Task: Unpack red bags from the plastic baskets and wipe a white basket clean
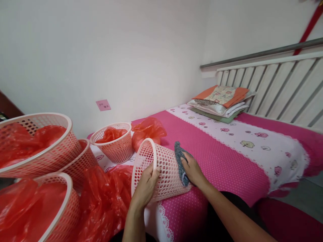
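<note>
A pale pink perforated plastic basket (168, 168) lies tipped on its side in front of me, its mouth facing left. My left hand (146, 185) grips its rim, with the thumb on the outside. In my right hand (191, 168) is a grey-blue cloth (179, 158), pressed against the basket's outer wall near the base. The fingers of my right hand are bent over the cloth, and part of it hangs below them. Just behind the tipped basket sits a tied red plastic bag (147, 134).
Upright baskets with red bags inside stand at the left, among them a large basket (72, 141) and a smaller basket (118, 149). A crumpled red bag (106, 198) lies beside my left arm. Folded bedding (222, 101) rests at the far end of the pink bed cover (202, 151).
</note>
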